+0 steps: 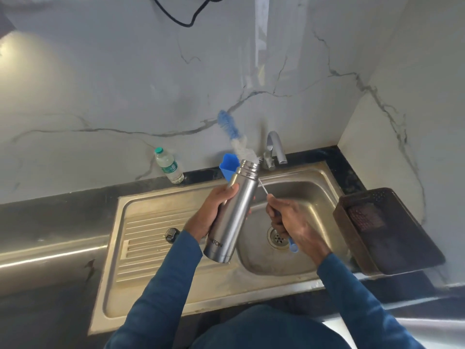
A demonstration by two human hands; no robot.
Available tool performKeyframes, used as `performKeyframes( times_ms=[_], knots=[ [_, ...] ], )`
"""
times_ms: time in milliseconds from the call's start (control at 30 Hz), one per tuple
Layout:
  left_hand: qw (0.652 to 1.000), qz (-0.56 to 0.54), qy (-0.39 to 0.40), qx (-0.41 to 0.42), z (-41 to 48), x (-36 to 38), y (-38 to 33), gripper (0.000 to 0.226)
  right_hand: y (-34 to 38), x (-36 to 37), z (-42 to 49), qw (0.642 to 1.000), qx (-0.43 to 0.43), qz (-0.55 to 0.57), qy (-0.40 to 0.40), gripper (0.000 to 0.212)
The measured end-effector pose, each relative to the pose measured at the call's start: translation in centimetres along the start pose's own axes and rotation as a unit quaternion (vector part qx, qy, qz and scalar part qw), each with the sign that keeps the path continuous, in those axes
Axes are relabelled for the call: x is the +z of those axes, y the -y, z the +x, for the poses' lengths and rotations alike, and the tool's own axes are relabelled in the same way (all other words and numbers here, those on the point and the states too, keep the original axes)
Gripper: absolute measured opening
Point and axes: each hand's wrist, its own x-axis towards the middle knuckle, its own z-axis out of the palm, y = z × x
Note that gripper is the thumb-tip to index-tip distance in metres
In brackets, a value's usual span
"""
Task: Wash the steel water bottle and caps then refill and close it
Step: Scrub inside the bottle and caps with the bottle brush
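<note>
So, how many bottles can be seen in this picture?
2. The steel bottle is held by the left hand over the sink. The plastic bottle stands on the counter by the wall. Others may be out of view.

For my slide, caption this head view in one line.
Over the sink, the left hand holds the steel bottle while the right hand holds a bottle brush beside its open mouth.
</note>
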Motion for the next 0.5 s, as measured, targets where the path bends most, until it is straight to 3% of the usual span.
performKeyframes(
  times_ms=[133,300,500],
  knots=[
    [0.994,-0.084,-0.064,-0.028,-1.2,-1.7,-0.1,0.067,-1.4,1.7,0.1,0.999,0.003,0.020,-0.029,0.045],
    [0.965,-0.220,-0.138,0.042,-1.9,-4.0,-0.6,0.068,-3.0,2.8,-0.5,0.999,-0.020,0.007,-0.041,0.041],
    [0.953,-0.241,-0.168,0.068,-2.9,-6.0,-0.1,0.058,-2.8,5.7,-1.9,0.996,-0.064,-0.027,-0.056,0.016]
  ],
)
